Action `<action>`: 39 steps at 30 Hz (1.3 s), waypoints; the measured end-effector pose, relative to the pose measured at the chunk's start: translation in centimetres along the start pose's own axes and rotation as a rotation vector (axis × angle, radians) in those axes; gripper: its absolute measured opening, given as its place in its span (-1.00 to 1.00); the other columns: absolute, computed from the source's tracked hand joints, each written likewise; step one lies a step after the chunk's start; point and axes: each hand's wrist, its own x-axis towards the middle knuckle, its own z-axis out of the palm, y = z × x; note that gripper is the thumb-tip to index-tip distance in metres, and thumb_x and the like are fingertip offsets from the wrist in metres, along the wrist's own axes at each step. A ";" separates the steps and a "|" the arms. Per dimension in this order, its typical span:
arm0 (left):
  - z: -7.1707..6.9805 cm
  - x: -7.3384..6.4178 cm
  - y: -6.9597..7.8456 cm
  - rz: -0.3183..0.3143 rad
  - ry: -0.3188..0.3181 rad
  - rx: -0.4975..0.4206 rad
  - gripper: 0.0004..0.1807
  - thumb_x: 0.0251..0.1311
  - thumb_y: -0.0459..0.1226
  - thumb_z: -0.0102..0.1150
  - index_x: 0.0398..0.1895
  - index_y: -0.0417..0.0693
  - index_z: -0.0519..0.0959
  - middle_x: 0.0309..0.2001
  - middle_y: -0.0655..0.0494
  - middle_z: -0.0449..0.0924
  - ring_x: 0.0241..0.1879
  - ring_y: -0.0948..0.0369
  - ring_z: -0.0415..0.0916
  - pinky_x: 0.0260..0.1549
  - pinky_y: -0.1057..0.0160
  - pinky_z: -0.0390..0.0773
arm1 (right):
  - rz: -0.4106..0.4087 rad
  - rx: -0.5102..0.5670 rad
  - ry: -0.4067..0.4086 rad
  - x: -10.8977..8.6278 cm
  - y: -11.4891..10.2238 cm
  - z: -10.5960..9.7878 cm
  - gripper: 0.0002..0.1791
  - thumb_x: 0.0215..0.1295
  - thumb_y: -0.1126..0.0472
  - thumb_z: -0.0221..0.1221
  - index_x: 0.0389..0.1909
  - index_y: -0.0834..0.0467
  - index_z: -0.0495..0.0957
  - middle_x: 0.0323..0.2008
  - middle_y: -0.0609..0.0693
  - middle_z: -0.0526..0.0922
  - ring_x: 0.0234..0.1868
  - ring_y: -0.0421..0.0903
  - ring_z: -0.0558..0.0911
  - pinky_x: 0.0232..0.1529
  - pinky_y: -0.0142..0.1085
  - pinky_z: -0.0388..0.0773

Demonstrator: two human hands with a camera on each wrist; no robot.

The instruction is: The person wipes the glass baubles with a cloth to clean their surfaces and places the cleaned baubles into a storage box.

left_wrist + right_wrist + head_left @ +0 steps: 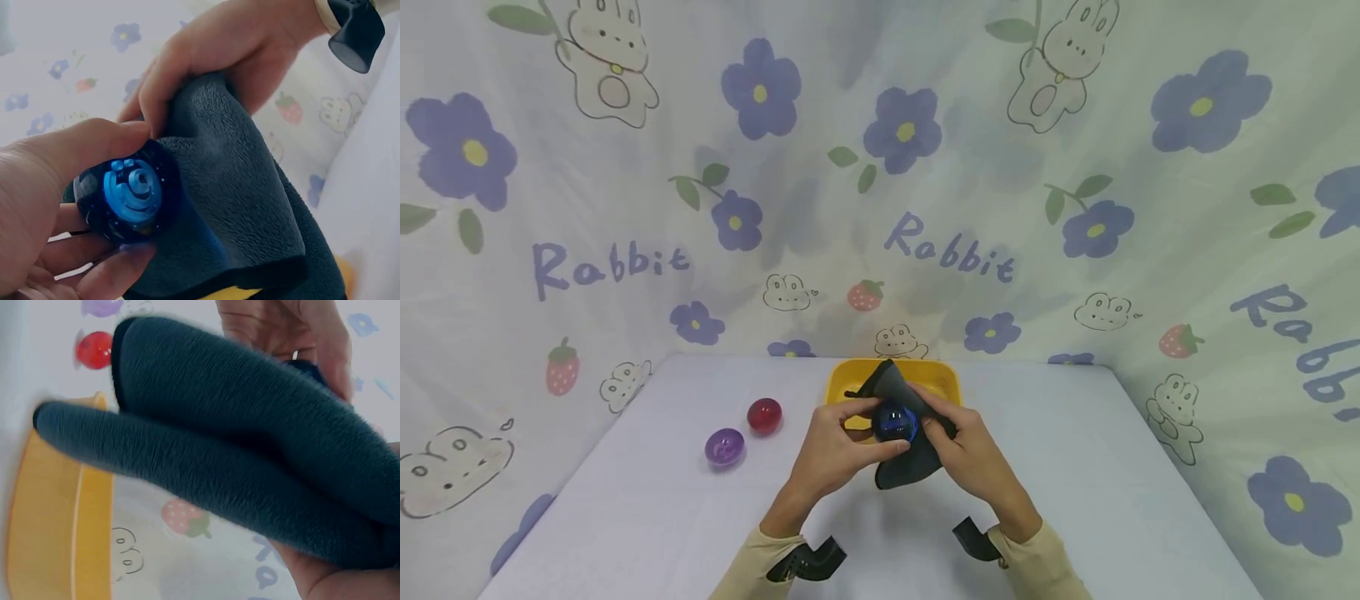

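Observation:
A dark blue glass ball (132, 190) with a pale blue swirl inside is held by my left hand (837, 448), thumb on one side and fingers on the other. My right hand (970, 442) grips a dark grey-blue plush cloth (231, 181) with black edging, bunched up against the ball. In the right wrist view the folded cloth (206, 412) hides most of the ball. Both hands are raised together over the front of a yellow tray (951, 379).
On the white table (625, 517), left of the hands, sit a red ball (764, 416) and a purple ball (725, 448), side by side. The yellow tray stands near the back edge. Behind rises a curtain (820, 208) printed with rabbits and flowers.

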 end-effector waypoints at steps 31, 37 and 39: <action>-0.2 0.8 -0.5 -0.013 0.173 -0.031 -0.34 0.02 -0.22 0.61 0.27 -0.02 0.62 0.09 0.00 0.70 0.11 0.06 0.62 0.13 0.07 0.73 | 0.091 0.015 -0.021 -0.2 -0.9 0.6 -0.40 0.55 0.31 0.07 0.55 0.16 0.27 0.41 0.18 0.52 0.12 0.01 0.72 0.09 -0.30 0.73; -0.8 0.9 -0.5 -0.050 0.177 0.032 -0.37 0.01 -0.16 0.62 0.21 -0.02 0.67 0.06 0.03 0.72 0.07 0.09 0.61 0.19 -0.03 0.69 | 0.046 -0.029 -0.006 -0.2 -1.1 0.8 -0.42 0.53 0.34 0.07 0.53 0.16 0.31 0.32 0.21 0.60 0.01 -0.06 0.76 0.00 -0.36 0.74; -0.9 0.9 -0.5 -0.062 0.169 0.041 -0.37 0.01 -0.15 0.62 0.21 -0.02 0.67 0.06 0.03 0.73 0.06 0.08 0.63 0.17 -0.04 0.70 | 0.039 -0.041 0.001 -0.3 -1.2 0.9 -0.42 0.53 0.35 0.06 0.53 0.15 0.32 0.29 0.21 0.63 -0.02 -0.05 0.77 -0.03 -0.35 0.76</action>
